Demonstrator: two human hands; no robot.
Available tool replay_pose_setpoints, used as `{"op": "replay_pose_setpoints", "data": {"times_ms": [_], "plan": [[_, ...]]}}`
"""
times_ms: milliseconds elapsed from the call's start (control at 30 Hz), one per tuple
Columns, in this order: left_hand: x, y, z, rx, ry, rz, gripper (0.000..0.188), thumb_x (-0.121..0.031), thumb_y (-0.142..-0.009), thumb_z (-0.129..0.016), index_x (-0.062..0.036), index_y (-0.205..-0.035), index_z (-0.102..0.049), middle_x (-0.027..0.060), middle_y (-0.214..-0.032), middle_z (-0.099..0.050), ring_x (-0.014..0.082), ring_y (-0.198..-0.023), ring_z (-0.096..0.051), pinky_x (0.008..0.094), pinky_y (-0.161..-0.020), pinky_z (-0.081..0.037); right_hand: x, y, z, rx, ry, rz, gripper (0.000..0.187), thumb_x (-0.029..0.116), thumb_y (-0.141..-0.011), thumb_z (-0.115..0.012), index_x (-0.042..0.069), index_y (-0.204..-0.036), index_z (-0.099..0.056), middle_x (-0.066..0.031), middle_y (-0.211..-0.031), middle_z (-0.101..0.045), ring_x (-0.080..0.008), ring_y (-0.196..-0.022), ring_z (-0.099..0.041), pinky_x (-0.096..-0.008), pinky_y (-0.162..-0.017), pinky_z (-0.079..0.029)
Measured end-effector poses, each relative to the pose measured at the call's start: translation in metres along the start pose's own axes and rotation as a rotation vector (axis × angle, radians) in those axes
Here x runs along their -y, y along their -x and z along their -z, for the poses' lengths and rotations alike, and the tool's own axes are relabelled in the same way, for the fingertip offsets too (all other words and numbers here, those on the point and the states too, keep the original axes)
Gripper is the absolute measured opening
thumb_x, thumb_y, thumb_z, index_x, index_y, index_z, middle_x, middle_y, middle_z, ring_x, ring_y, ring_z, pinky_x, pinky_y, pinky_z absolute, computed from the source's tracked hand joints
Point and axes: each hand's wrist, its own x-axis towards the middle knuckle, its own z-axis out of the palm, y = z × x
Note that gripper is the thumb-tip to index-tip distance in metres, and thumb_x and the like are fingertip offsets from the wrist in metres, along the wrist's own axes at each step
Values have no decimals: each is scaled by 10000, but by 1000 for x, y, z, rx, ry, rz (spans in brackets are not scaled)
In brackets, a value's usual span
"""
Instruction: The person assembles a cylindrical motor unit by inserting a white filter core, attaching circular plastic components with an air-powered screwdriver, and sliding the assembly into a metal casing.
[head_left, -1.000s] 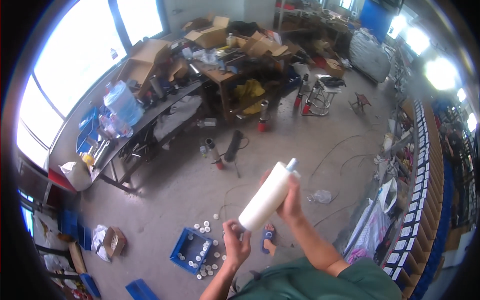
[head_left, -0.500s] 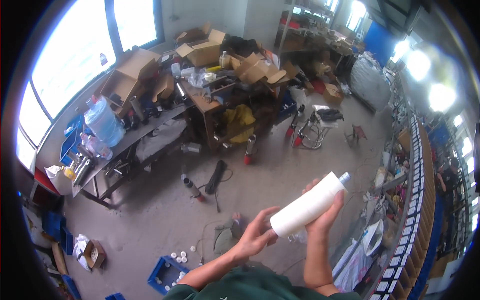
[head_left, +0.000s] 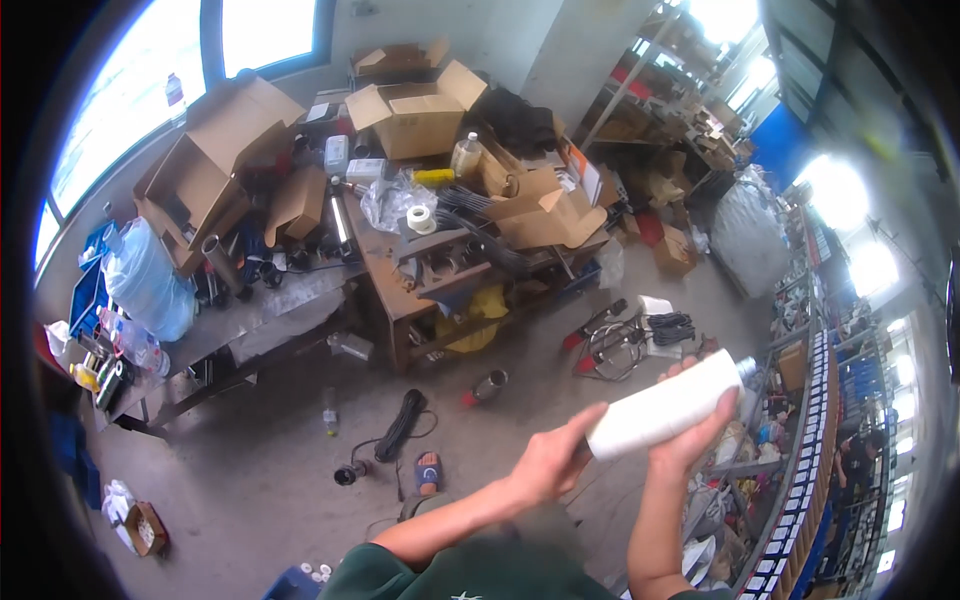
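White plastic, a smooth cylindrical tube (head_left: 668, 405) with a grey cap at its far end, lies slanted across the lower right of the head view, held up in front of the person over a concrete workshop floor (head_left: 300, 450). The right hand (head_left: 690, 440) wraps the tube from below near its middle, fingers curled up over the far side and thumb pressed on the near side, so the grip is clenched around the tube; the right forearm rises almost straight up from the lower edge. The left hand (head_left: 548, 462) meets the tube's near, lower end, its fingers extended and lying against that end, thumb pointing up toward the tube; whether those fingers close around the end cannot be told. The left forearm runs in from a dark green sleeve (head_left: 440, 572) at the bottom, angled up and to the right. Well beyond the fingertips stands a cluttered workbench (head_left: 400, 290) piled with open cardboard boxes (head_left: 410, 115). Left of the left hand, on the floor, lie a coiled black cable (head_left: 400, 425) and a single sandal (head_left: 428, 472).
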Motion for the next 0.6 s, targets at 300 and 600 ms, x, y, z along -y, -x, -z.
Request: {"op": "replay_pose_setpoints", "data": {"times_ms": [300, 600], "plan": [[144, -90, 100, -219, 805, 645, 1084, -493, -724, -951, -20, -1557, -443, 147, -1381, -614, 226, -1218, -634, 404, -987, -561, -207, -164, -91, 836, 149, -297, 720, 620, -1044, -593, -23, -1368, -593, -104, -1269, -690, -169, -1127, -656, -332, -954, -539], [230, -87, 37, -1206, 630, 427, 914, -534, -713, -944, 68, -1316, -613, 172, -1041, -742, 257, -859, -745, 359, -723, -619, -538, -328, -283, 1441, 1172, 583, 864, 546, -798, -852, 152, -1504, -548, -236, -1429, -561, -431, -1310, -566, -511, -1068, -504]]}}
